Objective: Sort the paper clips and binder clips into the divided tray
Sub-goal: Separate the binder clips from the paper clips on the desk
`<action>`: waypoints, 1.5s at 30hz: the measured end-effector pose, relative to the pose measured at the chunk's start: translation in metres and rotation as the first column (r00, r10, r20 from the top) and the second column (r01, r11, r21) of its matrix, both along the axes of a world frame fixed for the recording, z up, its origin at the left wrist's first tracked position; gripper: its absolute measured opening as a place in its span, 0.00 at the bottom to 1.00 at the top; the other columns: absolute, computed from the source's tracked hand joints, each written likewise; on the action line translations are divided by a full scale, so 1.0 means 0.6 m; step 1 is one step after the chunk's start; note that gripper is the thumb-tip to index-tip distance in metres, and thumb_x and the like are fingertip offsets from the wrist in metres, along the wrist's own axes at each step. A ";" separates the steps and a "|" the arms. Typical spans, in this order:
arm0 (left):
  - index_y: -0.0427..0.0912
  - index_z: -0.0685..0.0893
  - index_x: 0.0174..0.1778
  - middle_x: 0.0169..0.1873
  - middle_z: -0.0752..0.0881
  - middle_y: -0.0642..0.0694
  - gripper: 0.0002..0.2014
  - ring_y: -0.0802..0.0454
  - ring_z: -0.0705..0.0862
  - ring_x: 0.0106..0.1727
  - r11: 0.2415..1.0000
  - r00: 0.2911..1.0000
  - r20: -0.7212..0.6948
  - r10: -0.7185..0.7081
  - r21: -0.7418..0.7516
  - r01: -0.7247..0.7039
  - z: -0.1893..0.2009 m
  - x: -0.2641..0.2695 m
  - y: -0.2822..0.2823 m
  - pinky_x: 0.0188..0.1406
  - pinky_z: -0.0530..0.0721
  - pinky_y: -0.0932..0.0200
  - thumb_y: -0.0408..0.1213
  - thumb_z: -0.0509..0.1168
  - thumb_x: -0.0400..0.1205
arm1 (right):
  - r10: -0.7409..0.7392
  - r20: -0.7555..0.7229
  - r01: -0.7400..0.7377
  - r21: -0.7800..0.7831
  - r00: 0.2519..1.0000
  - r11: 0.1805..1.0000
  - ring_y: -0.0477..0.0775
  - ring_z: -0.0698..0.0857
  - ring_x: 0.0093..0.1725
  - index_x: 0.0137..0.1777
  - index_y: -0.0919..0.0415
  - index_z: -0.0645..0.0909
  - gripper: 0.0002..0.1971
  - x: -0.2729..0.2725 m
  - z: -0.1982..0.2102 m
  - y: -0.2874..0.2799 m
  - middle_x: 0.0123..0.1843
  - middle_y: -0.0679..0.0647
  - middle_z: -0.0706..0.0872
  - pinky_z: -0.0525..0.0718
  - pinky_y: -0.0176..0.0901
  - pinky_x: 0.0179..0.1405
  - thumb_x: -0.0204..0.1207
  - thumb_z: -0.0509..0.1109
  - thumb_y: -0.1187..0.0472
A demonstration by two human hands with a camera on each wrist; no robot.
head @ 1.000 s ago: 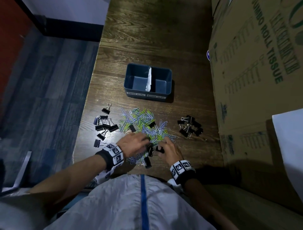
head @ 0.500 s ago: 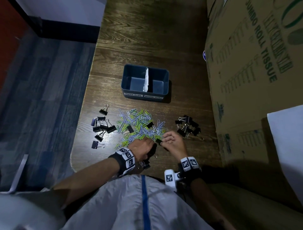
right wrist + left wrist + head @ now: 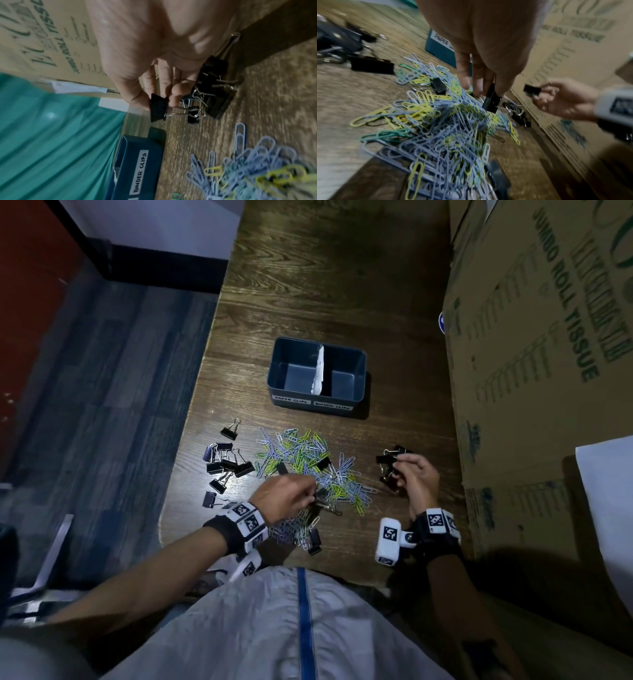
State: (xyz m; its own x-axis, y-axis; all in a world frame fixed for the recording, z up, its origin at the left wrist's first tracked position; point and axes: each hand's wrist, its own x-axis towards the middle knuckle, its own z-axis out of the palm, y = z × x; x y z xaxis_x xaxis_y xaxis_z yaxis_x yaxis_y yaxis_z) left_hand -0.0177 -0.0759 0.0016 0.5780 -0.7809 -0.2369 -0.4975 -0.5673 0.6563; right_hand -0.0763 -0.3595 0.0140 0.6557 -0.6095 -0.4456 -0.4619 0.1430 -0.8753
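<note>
- The divided tray (image 3: 317, 398) sits at the centre of the head view on the wooden table (image 3: 342, 285). A white divider (image 3: 319, 371) splits it into two compartments, labelled PAPER CLIPS on the picture's left and BINDER CLIPS on the right. Both compartments appear to hold nothing, so sorting into the tray has likely not begun.
- The paper clip pile (image 3: 308, 460), in blue, yellow and green, lies just below the tray in the frame. A few black binder clips are mixed into it.
- The left hand (image 3: 286, 496) is over the lower part of the pile. In the left wrist view its fingertips (image 3: 501, 89) pinch a black binder clip (image 3: 492, 100) just above the paper clips, probably to separate it from the tangle.
- The right hand (image 3: 416, 474) is at the right edge of the pile, above the right group of binder clips (image 3: 390, 460). The right wrist view shows thumb and fingers pinching a small binder clip (image 3: 157, 108) by its black body, wire handle pointing away.
- A second group of binder clips (image 3: 226, 463) lies at centre left of the frame, apart from the pile.
- Judgement: binder clips are being pulled out of the pile into side groups, which would make each compartment easier to fill.
- A cardboard box (image 3: 548, 337) fills the right side of the frame.
</note>
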 end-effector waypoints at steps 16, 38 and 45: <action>0.49 0.86 0.46 0.47 0.86 0.49 0.07 0.53 0.85 0.44 0.942 0.906 -0.260 0.334 0.083 -0.324 -0.011 0.043 0.097 0.47 0.85 0.54 0.32 0.71 0.78 | 0.330 -0.412 -0.527 -0.705 0.849 0.475 0.63 0.79 0.56 0.50 0.59 0.86 0.12 -0.017 -0.047 0.021 0.54 0.59 0.85 0.77 0.55 0.55 0.69 0.78 0.69; 0.44 0.82 0.63 0.49 0.83 0.42 0.18 0.45 0.81 0.48 0.941 0.950 0.311 0.037 0.308 -0.137 -0.017 0.044 0.102 0.35 0.83 0.53 0.31 0.70 0.76 | 0.663 -0.585 -0.853 -0.496 0.467 0.164 0.66 0.81 0.63 0.66 0.65 0.81 0.18 0.072 -0.075 0.159 0.66 0.63 0.80 0.83 0.61 0.63 0.76 0.70 0.72; 0.45 0.65 0.78 0.69 0.72 0.43 0.33 0.43 0.74 0.66 0.864 0.956 0.259 -0.138 0.504 -0.011 -0.033 0.059 0.035 0.53 0.86 0.48 0.25 0.66 0.77 | 0.618 -0.601 -0.858 -0.422 0.507 0.294 0.61 0.83 0.61 0.61 0.58 0.78 0.15 0.057 -0.060 0.153 0.64 0.57 0.77 0.84 0.59 0.63 0.76 0.75 0.67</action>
